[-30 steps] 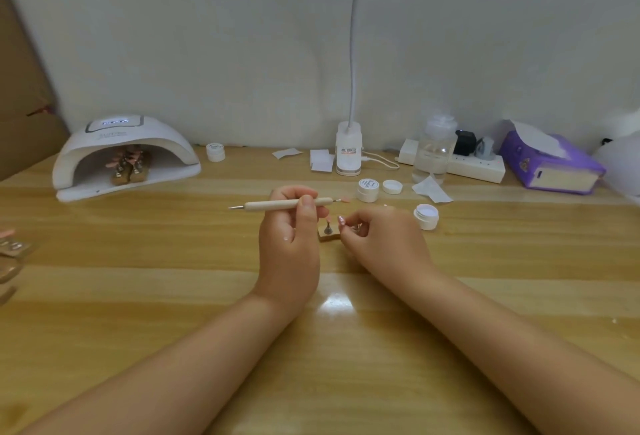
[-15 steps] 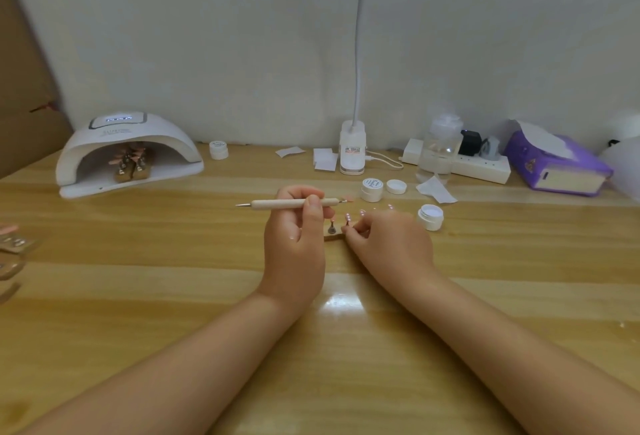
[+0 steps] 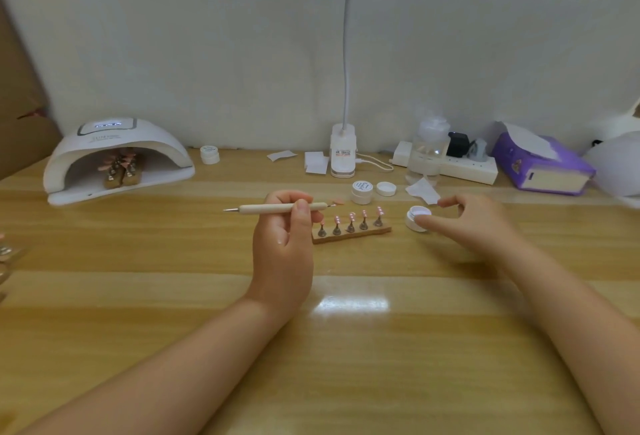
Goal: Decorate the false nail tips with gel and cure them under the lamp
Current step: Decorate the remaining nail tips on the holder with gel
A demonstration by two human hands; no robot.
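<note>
Here the false nail tips [image 3: 351, 217] stand in a row of five on small metal stands, fixed on a wooden holder strip [image 3: 351, 236] that lies near the middle of the wooden table [image 3: 346, 348]. The tips are pink with pale marks, but they are too small to make out the decoration. The strip lies between the two hands, just to the right of the left hand [image 3: 282, 244] and a little apart from the right hand [image 3: 474, 223]. The left hand is closed around a dotting pen [image 3: 277, 208], which it holds level above the table; the pen's right end seems to carry one more pink tip [image 3: 337, 201], though this part is blurred. The right hand is partly blurred, and its thumb and fingers reach around an open gel jar [image 3: 418, 217]; whether they already pinch it I cannot tell. Behind the strip stand a closed small jar [image 3: 362, 192] and a loose lid [image 3: 386, 188]. At the far left is the white curing lamp [image 3: 117, 157], and inside it two more holders [image 3: 121, 171] with pink tips are seen only partly, in shadow. Along the wall are another small jar [image 3: 210, 154], the desk lamp base [image 3: 343, 150], a clear bottle [image 3: 428, 150], a power strip [image 3: 460, 168] and a purple tissue box [image 3: 543, 168]. At the left border some objects are cut off and cannot be identified.
</note>
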